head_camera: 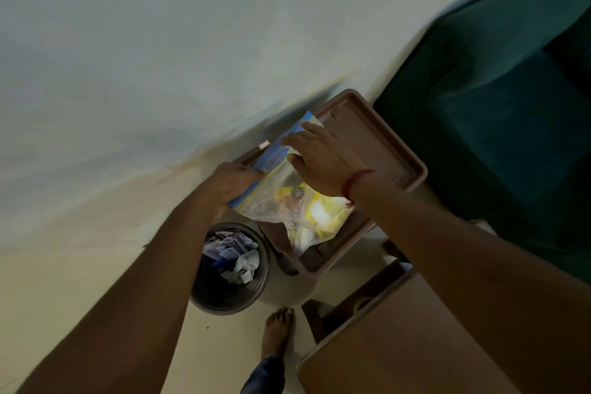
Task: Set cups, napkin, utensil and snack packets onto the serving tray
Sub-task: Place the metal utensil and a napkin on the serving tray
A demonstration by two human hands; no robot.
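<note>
Clear zip bag of yellow packets lies on brown tray, overhanging near edge. Left hand grips zip end; right hand rests flat on top, fingers straight. Step, likely: opening bag. Next: part zip, lift items out.

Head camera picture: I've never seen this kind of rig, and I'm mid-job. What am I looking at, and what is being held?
No machine here: a person wears one camera on the head, looking down at their own bare arms. The left hand grips the edge of a clear zip bag holding yellow packets; the right hand rests on its blue top strip. The bag is over a brown rimmed tray. Below stand a bin of crumpled paper and the person's bare foot; a dark green sofa is at right.
</note>
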